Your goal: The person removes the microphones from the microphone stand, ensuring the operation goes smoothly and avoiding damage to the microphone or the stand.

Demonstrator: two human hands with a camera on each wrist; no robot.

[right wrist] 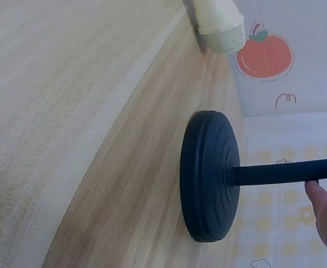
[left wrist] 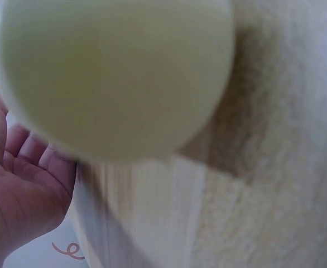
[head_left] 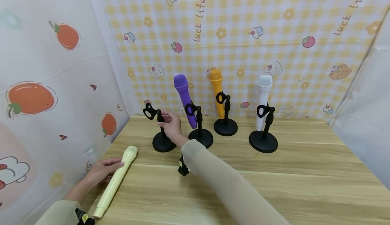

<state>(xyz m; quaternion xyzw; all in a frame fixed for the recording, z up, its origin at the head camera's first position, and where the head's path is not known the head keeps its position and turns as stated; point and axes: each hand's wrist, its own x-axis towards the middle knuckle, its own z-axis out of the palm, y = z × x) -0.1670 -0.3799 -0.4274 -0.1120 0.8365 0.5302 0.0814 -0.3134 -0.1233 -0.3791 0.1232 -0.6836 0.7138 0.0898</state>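
On the left of the head view, my left hand [head_left: 105, 171] holds a pale yellow toy microphone [head_left: 114, 184] by its side, fingers around the upper handle. The microphone's rounded end [left wrist: 113, 78] fills much of the left wrist view and hides part of the fingers. My right hand [head_left: 172, 125] grips the upper pole of a black microphone stand [head_left: 163, 142] at the back left. That stand's clip [head_left: 149, 111] holds no microphone. Its round base [right wrist: 211, 176] rests on the table in the right wrist view, with fingertips on the pole.
Right of my right hand, a purple microphone [head_left: 184, 96], an orange microphone [head_left: 217, 83] and a white microphone [head_left: 264, 89] sit in black stands along the back of the wooden table [head_left: 304, 184]. Patterned cloth [head_left: 231, 15] hangs behind, and white cloth [head_left: 61, 72] borders the left.
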